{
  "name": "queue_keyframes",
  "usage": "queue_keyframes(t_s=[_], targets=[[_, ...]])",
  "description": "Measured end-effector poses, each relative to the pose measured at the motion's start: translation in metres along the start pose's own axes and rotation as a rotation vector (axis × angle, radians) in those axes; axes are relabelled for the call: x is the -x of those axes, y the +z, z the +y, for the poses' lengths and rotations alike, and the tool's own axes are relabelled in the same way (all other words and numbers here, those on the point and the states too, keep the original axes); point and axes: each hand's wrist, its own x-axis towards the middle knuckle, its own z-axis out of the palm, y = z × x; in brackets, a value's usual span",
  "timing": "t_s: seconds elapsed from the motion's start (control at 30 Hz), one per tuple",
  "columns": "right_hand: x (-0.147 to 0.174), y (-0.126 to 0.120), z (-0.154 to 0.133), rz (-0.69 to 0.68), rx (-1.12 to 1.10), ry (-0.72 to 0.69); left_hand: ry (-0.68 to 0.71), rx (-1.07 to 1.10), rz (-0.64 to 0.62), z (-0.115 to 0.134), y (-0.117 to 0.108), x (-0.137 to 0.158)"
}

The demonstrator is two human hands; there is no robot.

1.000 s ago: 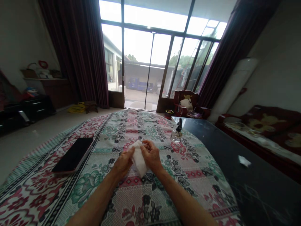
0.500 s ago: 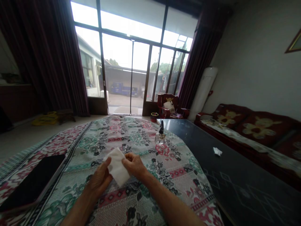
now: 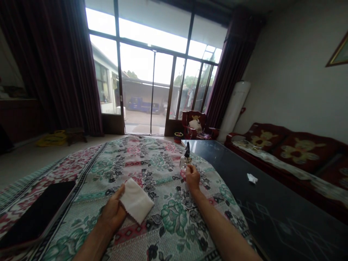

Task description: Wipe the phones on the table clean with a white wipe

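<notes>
My left hand (image 3: 112, 208) grips a folded white cloth (image 3: 137, 203) by its left edge, thumb on top, above the flowered tablecloth (image 3: 174, 215). My right hand (image 3: 193, 177) is at the lower front of a clear spray bottle (image 3: 183, 161) with a black trigger head. The fingers of this hand look bent, and part of the bottle's base lies behind them. Whether they grip the bottle or only reach it cannot be made out. The bottle stands upright on the tablecloth.
A black flat case-like object (image 3: 38, 214) lies at the left of the table. To the right, a dark glossy table (image 3: 274, 206) bears a crumpled white tissue (image 3: 252, 178). Beyond are a red wooden sofa (image 3: 274, 139), an armchair (image 3: 194, 125) and glass doors (image 3: 138, 90).
My right hand has let go of the white cloth and moved forward and right to the spray bottle. The left hand keeps hold of the cloth. The view has tilted slightly up.
</notes>
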Motion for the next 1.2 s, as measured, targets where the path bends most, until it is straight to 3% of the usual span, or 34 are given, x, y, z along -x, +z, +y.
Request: queue_keyframes(t_s=[0.1, 0.3, 0.57, 0.8, 0.97, 1.2], targets=[[-0.024, -0.009, 0.013, 0.069, 0.073, 0.024, -0.007, 0.002, 0.012, 0.000, 0.004, 0.002], [-0.070, 0.003, 0.002, -0.034, 0.153, 0.010, -0.005, 0.014, -0.001, -0.001, 0.005, 0.002], [-0.087, 0.021, -0.002, -0.129, 0.116, 0.027, -0.004, 0.055, -0.043, -0.002, 0.004, 0.000], [-0.068, 0.015, -0.023, -0.208, 0.188, -0.101, 0.002, 0.060, -0.054, -0.003, 0.004, -0.001], [-0.028, 0.010, -0.052, -0.435, 0.097, -0.176, 0.001, 0.073, -0.057, -0.003, 0.002, -0.004], [0.021, 0.014, -0.080, -0.638, 0.090, -0.247, 0.009, 0.088, -0.046, -0.004, 0.000, -0.007]])
